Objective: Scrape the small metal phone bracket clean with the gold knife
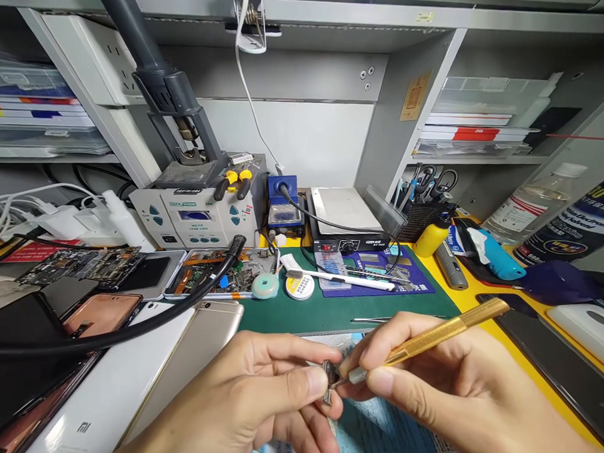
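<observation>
My left hand (275, 385) pinches a small dark metal part (329, 381) between thumb and fingers; its exact kind is too small to make out. In my right hand (440, 379) is a gold-coloured craft knife (442, 333) with a knurled handle, held like a pen. The knife's tip meets the small part or lies right beside it, partly hidden by fingers. Beneath both hands lies a blue printed sheet (383, 430) on the green mat (288, 319). A pair of tweezers (370, 320) rests just behind my right hand.
Phones (186, 355) and a thick black hose (178, 314) fill the left side. Behind stand a hot-air station (197, 215), a soldering iron stand (285, 206) and a heating plate (342, 215). A white brush (350, 279) lies mid-bench. Bottles (528, 203) stand at right.
</observation>
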### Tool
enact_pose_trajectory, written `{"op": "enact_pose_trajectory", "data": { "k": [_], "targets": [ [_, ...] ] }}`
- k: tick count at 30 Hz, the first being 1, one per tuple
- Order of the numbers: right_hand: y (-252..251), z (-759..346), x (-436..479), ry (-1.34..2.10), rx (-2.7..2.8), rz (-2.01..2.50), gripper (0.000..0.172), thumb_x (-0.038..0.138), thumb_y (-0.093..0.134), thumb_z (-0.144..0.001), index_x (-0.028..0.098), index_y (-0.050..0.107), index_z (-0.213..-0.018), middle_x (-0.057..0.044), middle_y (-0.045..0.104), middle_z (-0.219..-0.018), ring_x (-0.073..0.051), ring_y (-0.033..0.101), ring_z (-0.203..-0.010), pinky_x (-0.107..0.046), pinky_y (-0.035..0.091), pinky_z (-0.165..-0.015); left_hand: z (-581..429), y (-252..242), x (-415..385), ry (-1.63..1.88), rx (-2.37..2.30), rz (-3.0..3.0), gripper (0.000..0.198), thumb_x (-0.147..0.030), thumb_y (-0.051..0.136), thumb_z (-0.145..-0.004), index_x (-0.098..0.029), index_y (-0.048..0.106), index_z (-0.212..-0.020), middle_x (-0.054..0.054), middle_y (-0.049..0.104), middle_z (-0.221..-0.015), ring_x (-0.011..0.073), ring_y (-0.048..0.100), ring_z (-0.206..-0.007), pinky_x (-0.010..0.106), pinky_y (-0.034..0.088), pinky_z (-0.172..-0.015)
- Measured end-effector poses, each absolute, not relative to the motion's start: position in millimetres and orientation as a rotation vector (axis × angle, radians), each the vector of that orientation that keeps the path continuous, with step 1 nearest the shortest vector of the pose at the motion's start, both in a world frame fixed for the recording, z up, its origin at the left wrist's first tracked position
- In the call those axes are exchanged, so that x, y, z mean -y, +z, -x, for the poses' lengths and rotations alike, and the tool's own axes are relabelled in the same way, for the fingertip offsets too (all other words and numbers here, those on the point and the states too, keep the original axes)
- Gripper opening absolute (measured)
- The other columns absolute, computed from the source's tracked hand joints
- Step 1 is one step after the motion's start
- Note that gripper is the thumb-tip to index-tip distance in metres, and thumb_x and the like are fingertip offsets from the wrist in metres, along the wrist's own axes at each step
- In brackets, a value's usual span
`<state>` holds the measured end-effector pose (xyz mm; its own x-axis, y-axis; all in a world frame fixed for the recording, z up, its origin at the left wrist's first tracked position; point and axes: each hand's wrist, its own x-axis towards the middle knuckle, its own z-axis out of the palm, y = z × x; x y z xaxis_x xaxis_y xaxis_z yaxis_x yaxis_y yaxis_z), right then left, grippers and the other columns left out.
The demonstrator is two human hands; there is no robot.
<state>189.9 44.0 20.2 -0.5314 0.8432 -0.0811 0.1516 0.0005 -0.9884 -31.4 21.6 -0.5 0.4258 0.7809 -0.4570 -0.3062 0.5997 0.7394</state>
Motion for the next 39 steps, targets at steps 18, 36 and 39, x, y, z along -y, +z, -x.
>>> {"op": "enact_pose_trajectory", "data": {
  "k": [18,36,39],
  "targets": [
    [18.4,-188.2,-40.7,1.529,1.718,1.030,0.010,0.032,0.068,-0.098,0.025,0.072,-0.092,0.002,0.075,-0.088,-0.015,0.071,-0.086,-0.021,0.057,-0.079,31.8,4.9,-21.2,0.725,-0.940,-0.653,0.021,-0.020,0.074,-0.088,-0.012,0.078,-0.106,0.007,0.073,-0.076,0.0186,0.073,-0.063,0.031,0.057,-0.063],
    [15.1,-188.9,-39.4,1.479,1.724,0.980,0.006,0.027,0.069,-0.097,0.027,0.074,-0.093,-0.001,0.078,-0.098,-0.022,0.074,-0.097,-0.032,0.060,-0.090,30.7,4.8,-26.5,0.727,-0.960,-0.651,0.020,-0.020,0.074,-0.087,-0.010,0.075,-0.104,0.008,0.074,-0.077,0.0171,0.073,-0.058,0.026,0.059,-0.055],
    [15.3,-188.7,-40.5,1.490,1.730,0.961,0.007,0.026,0.068,-0.097,0.027,0.074,-0.093,-0.001,0.078,-0.097,-0.022,0.075,-0.096,-0.032,0.060,-0.090,31.4,3.2,-25.0,0.734,-0.967,-0.628,0.020,-0.022,0.074,-0.087,-0.011,0.074,-0.104,0.008,0.074,-0.080,0.0174,0.073,-0.061,0.025,0.059,-0.056]
  ]
}}
